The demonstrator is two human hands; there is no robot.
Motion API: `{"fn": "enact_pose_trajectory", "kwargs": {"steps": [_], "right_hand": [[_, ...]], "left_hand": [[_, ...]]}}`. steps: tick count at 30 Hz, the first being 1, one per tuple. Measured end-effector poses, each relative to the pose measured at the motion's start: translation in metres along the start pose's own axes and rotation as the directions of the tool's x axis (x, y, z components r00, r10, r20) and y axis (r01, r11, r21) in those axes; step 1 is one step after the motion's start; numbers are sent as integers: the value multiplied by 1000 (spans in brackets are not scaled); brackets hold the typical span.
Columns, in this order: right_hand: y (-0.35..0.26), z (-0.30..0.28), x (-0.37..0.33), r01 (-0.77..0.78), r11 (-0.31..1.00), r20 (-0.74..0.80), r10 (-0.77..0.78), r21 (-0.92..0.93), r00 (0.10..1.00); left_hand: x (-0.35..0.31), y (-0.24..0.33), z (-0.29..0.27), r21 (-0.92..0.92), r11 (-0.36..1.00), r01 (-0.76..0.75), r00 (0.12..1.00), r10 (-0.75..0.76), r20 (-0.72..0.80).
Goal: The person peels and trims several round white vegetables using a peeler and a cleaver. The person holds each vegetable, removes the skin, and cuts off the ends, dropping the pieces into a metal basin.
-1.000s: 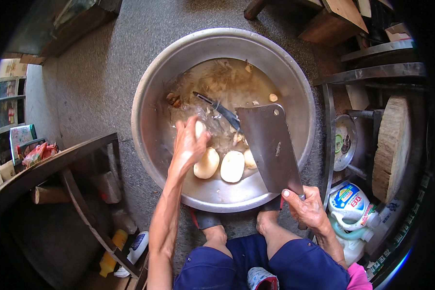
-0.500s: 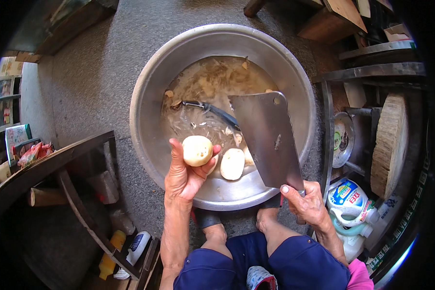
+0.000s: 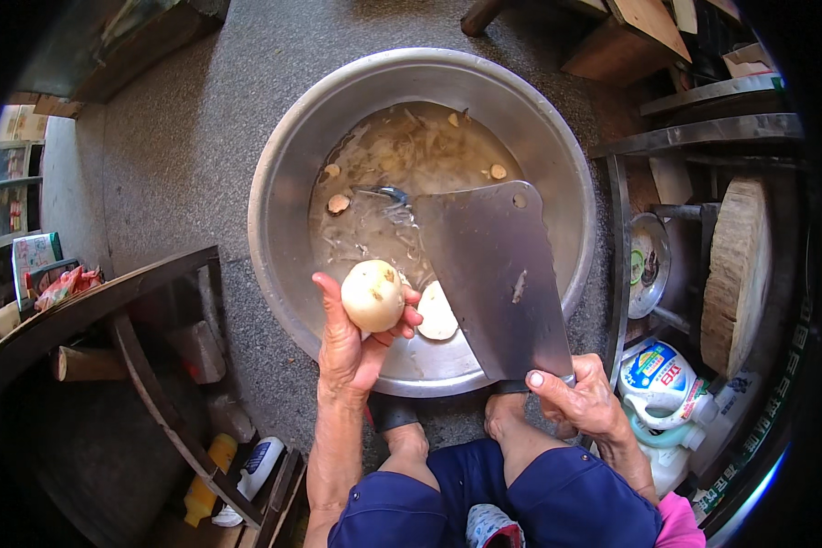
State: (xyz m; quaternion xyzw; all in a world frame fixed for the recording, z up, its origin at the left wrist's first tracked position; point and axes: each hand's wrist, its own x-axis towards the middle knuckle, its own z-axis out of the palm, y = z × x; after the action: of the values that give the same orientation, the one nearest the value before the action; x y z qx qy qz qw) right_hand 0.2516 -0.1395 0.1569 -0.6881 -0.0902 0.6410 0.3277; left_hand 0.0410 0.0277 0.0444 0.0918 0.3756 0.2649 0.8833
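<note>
- A grey speckled floor [image 3: 183,155] is seen under everything; no counter is in use, and the work is done low down, over the person's own knees in blue cloth.
- A wide metal basin [image 3: 283,164] is set on that floor; murky water, pale peelings and a few small cut ends are held in it, which suggests that a good deal of peeling is already done.
- A broad cleaver [image 3: 498,274] is held over the basin's right half, blade flat to the camera; the right hand [image 3: 580,397] is closed round its handle in a firm grip at the basin's near rim.
- A round pale onion-like bulb [image 3: 372,294] is held up over the basin's near edge in the left hand [image 3: 352,342], whose grip is closed about it from below with fingers and thumb; its surface looks mostly peeled, with a small brown spot left near the top, so trimming is judged to remain.
- One more pale peeled piece [image 3: 437,312] is lying in the basin just beside the held bulb; a small dark-handled tool [image 3: 385,193] is lying in the water farther back.
- At the right a metal rack [image 3: 703,142], a thick round wooden block [image 3: 735,265] and white detergent jugs [image 3: 662,384] are seen; at the left a dark wooden frame [image 3: 110,310] and a yellow bottle [image 3: 205,479] are seen.
</note>
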Motion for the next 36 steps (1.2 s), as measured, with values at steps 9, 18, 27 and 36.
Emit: {"fn": "enact_pose_trajectory", "kwargs": {"steps": [9, 18, 27, 36], "right_hand": [[-9, -8, -20, 75, 978, 122, -52, -194, 991], [-11, -7, -20, 141, 936, 224, -69, -322, 972], [-6, -9, -18, 133, 924, 248, -44, -358, 968], [-6, -15, -19, 142, 882, 268, -19, -449, 963]], "left_hand": [[-9, 3, 10, 82, 970, -231, 963, 216, 162], [-18, 12, -4, 477, 801, -361, 930, 345, 124], [-31, 13, -8, 409, 849, -334, 941, 281, 186], [-32, 17, -11, 514, 742, -430, 903, 352, 248]]}}
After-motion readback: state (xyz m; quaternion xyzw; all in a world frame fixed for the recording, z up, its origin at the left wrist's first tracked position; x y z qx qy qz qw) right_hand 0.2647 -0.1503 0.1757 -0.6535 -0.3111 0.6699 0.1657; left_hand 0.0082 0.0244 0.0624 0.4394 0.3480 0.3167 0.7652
